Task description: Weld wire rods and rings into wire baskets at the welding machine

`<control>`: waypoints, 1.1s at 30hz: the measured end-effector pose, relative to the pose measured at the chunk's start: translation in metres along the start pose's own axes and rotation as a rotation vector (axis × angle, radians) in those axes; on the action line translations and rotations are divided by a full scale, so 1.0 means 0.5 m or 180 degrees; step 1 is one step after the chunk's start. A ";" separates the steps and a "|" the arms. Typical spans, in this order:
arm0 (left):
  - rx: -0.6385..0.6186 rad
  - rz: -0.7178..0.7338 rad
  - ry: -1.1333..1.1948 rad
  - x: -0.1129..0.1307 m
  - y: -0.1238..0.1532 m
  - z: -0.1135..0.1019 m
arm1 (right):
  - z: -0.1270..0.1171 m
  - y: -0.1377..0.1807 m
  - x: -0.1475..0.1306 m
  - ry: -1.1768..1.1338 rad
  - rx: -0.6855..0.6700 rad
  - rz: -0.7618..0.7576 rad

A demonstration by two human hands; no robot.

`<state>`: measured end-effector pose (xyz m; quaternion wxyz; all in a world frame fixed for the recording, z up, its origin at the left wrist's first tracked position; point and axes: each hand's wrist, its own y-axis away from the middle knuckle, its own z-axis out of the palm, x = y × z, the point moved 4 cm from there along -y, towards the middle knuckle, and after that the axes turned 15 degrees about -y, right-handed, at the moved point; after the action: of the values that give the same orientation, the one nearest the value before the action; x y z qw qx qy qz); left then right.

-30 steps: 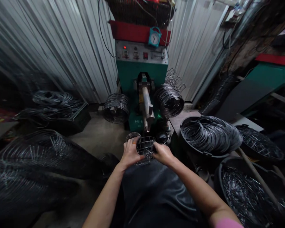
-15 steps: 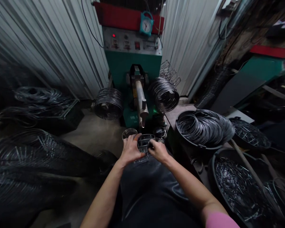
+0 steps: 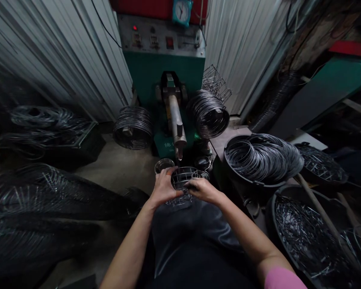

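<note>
A small round wire basket point(image 3: 183, 181) rests on my lap, just below the tip of the green machine's metal arm point(image 3: 175, 127). My left hand point(image 3: 163, 187) grips the basket's left side with fingers curled over the rim. My right hand point(image 3: 203, 189) holds its right side, fingers closed on the wires. A dark apron point(image 3: 195, 241) covers my knees under the basket.
A green welding machine point(image 3: 162, 76) with a red top and a clock stands ahead against corrugated walls. Wire ring bundles point(image 3: 209, 114) hang beside it. Black tubs of wire rings point(image 3: 258, 158) and short wire pieces point(image 3: 307, 237) sit right. Stacked wire frames point(image 3: 42, 188) lie left.
The view has tipped downward and drifted slightly. Both hands stay on the basket, turning it a little under the machine's tip.
</note>
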<state>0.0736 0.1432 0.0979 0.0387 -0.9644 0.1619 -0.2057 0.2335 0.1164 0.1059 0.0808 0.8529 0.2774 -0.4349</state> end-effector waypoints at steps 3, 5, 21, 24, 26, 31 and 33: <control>-0.0006 -0.0013 0.0029 -0.004 -0.003 -0.001 | 0.005 -0.007 0.004 -0.0006 0.0033 -0.0085; 0.0010 -0.0003 0.0048 -0.008 -0.005 -0.001 | 0.006 -0.011 0.004 0.0021 0.0035 -0.0149; 0.0244 0.0154 0.0378 -0.047 -0.060 -0.003 | -0.015 -0.067 0.001 0.0329 0.0025 -0.0351; 0.0208 0.0010 0.0359 -0.050 -0.080 -0.010 | -0.027 -0.088 0.004 0.0425 0.0051 -0.0302; 0.0170 -0.0082 0.0357 -0.052 -0.091 -0.014 | -0.034 -0.099 0.005 0.0444 0.0086 -0.0269; 0.0219 -0.0086 0.0415 -0.048 -0.098 -0.014 | -0.035 -0.101 0.008 0.0444 0.0242 -0.0244; 0.0266 -0.0165 0.0306 -0.047 -0.097 -0.012 | -0.034 -0.098 0.013 0.0485 0.0306 -0.0208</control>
<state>0.0650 0.1967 0.1013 0.0658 -0.9548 0.1297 -0.2593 0.2216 0.1665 0.1160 0.0042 0.8769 0.2892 -0.3840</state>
